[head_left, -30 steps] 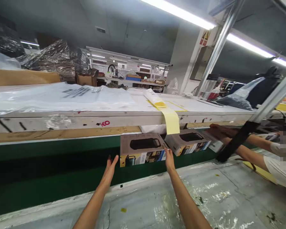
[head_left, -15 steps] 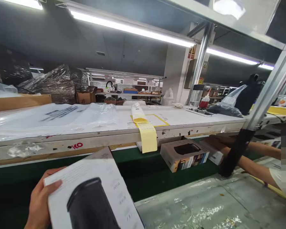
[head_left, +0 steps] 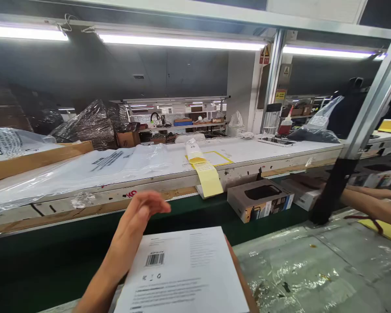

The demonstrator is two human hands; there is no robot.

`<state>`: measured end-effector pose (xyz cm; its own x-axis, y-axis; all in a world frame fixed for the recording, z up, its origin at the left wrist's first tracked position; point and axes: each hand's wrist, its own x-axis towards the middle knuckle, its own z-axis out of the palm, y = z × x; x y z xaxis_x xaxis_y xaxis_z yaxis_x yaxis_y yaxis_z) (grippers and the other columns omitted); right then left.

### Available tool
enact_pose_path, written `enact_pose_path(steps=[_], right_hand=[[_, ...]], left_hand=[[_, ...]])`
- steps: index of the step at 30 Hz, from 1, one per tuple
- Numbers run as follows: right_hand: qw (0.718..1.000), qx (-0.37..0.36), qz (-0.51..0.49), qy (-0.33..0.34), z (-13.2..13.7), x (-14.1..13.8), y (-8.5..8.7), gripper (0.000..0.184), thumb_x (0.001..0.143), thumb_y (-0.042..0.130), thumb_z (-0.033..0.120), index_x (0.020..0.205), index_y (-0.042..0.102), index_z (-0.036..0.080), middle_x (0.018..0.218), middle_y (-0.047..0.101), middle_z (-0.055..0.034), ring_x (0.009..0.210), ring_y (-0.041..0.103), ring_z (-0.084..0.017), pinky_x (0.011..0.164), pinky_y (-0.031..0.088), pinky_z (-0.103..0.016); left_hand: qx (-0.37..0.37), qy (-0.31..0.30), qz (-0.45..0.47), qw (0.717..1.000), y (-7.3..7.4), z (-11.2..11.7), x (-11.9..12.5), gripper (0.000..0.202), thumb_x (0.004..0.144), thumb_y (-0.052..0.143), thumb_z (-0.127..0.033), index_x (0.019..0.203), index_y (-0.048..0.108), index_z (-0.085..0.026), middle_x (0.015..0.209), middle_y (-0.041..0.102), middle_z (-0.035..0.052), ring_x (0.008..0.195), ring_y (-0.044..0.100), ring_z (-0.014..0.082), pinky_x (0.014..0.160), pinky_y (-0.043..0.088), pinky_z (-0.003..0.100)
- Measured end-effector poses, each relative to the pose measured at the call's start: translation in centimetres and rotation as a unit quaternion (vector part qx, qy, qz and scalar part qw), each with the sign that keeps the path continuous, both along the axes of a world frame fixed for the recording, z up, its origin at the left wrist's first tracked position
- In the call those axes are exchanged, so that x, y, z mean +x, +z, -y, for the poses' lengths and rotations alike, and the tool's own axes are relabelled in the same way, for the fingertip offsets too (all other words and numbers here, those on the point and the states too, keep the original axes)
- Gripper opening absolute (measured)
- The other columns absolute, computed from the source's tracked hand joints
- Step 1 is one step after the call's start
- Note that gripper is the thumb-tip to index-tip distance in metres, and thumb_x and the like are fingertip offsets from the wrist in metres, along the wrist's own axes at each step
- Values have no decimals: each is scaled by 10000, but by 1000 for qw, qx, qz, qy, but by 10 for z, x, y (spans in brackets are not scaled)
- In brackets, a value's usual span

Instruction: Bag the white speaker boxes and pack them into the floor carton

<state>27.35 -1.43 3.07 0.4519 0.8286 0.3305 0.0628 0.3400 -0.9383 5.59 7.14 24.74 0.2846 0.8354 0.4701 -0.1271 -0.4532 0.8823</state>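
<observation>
A white cardboard box (head_left: 182, 265) with a printed barcode and small text fills the lower middle of the view. Just above its far left corner is my left hand (head_left: 145, 211), apart from the box, its fingers loosely bent and nothing in them. Along the box's right side shows a strip of my right hand (head_left: 239, 274); it holds the box from there, with most of its fingers hidden behind the carton.
Beyond the box runs a green conveyor belt (head_left: 84, 252) carrying a printed carton (head_left: 260, 198). A yellow label strip (head_left: 210, 178) hangs off the white bench (head_left: 169, 176). At right, a co-worker's arms (head_left: 371, 202) reach past a metal post (head_left: 361, 104).
The box has turned from its product-picture face to its barcode face. My left hand has let go of it and moved up and right. The view has shifted slightly.
</observation>
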Motion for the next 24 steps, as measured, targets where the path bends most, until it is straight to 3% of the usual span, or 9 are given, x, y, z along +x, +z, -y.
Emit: enact_pose_path(steps=[3, 6, 9, 11, 12, 14, 17, 20, 24], right_hand=[[998, -29, -18, 43, -20, -2, 16, 652, 809, 752, 806, 1251, 807, 330, 1131, 812, -121, 1190, 765, -421, 918, 643, -573], [999, 0, 5, 33, -20, 10, 38, 616, 882, 650, 828, 1142, 824, 297, 1036, 810, -109, 1158, 773, -370, 892, 649, -497], [998, 46, 38, 25, 1, 39, 74, 594, 904, 673, 779, 1173, 808, 267, 1166, 798, -123, 1209, 745, -344, 942, 635, -459], [990, 114, 84, 4, 10, 64, 112, 473, 979, 667, 659, 1119, 813, 232, 1215, 780, -138, 1181, 739, -316, 984, 613, -448], [979, 162, 123, -26, 8, 77, 135, 370, 1032, 652, 550, 1027, 813, 218, 1145, 783, -126, 1103, 743, -276, 982, 598, -422], [949, 234, 187, -95, -10, 97, 184, 286, 1053, 669, 424, 888, 771, 213, 912, 762, -49, 905, 723, -196, 863, 581, -337], [908, 220, 341, -102, -61, 111, 239, 249, 1044, 651, 374, 970, 781, 175, 884, 745, -10, 839, 680, -150, 812, 535, -304], [883, 208, 416, -59, -100, 112, 258, 251, 1001, 678, 370, 948, 819, 169, 886, 733, -8, 865, 674, -158, 811, 511, -314], [866, 214, 449, -42, -110, 110, 252, 127, 971, 725, 293, 966, 832, 224, 977, 760, -45, 1006, 671, -244, 923, 535, -414]], left_hand=[[-28, -89, -92, 991, 43, -29, 38, 866, 940, 759, -650, 1644, 379, -317, 1174, 818, 93, 1019, 806, 282, 944, 625, 411], [-75, -135, -181, 971, 63, -52, 82, 1052, 922, 828, -559, 1734, 213, -297, 1127, 822, 127, 929, 830, 264, 841, 639, 355], [-77, -132, -172, 973, 60, -65, 112, 989, 930, 843, -447, 1716, 281, -236, 1072, 821, 131, 924, 817, 271, 876, 639, 399], [-59, -119, -131, 982, 52, -69, 121, 884, 916, 850, -320, 1662, 387, -213, 1036, 826, 116, 941, 803, 274, 923, 626, 436], [-49, -107, -113, 987, 48, -70, 124, 829, 897, 849, -252, 1622, 449, -206, 1007, 827, 102, 937, 796, 270, 931, 617, 439], [-40, -88, -96, 991, 43, -70, 126, 740, 857, 826, -150, 1541, 548, -200, 936, 821, 72, 887, 778, 251, 902, 607, 419], [-45, -90, -82, 992, 40, -68, 127, 676, 834, 756, -71, 1482, 600, -188, 900, 811, 52, 809, 747, 218, 796, 576, 347], [-51, -77, -77, 993, 40, -66, 129, 645, 824, 691, -24, 1447, 622, -176, 854, 792, 34, 777, 726, 194, 715, 525, 289], [-70, -79, -68, 992, 40, -63, 132, 613, 814, 665, -14, 1397, 648, -201, 819, 767, 8, 775, 727, 187, 691, 513, 263]])
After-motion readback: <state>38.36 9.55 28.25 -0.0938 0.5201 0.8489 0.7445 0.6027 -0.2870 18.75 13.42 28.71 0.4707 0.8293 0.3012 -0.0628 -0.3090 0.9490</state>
